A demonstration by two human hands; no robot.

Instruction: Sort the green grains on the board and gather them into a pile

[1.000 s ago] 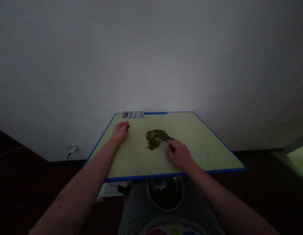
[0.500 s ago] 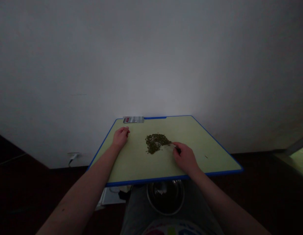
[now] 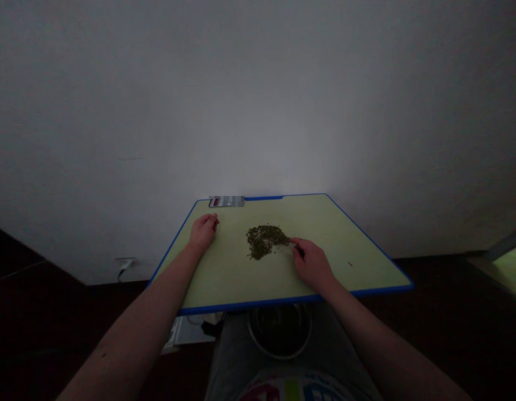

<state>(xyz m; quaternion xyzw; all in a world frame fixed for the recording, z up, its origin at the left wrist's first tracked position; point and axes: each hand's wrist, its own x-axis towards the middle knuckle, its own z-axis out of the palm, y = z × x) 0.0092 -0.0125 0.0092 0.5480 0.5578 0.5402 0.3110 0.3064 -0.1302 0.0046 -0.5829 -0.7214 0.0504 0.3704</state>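
Observation:
A pile of small green-brown grains, like mung beans (image 3: 261, 240), lies spread on the pale yellow board (image 3: 241, 284) with a blue rim. At the pile's right edge, my right hand (image 3: 311, 264) is closed round a small tool (image 3: 298, 250) with a dark handle. The tool's pale end reaches toward the grains; its exact kind is too dim to make out. My left hand (image 3: 204, 231) rests on the board left of the pile, fingers curled in, with nothing visible in them.
A phone (image 3: 226, 201) lies at the board's back left, by the wall (image 3: 258, 111). Below the front edge, a metal bowl (image 3: 301, 348) sits on my lap. A tiny dark sliver (image 3: 350, 263) lies at the right. A plug in a socket (image 3: 126, 265) shows at left.
The view has shifted slightly, so the board sits a little higher in the picture. Both hands stay nearly in place, and the pile looks much the same.

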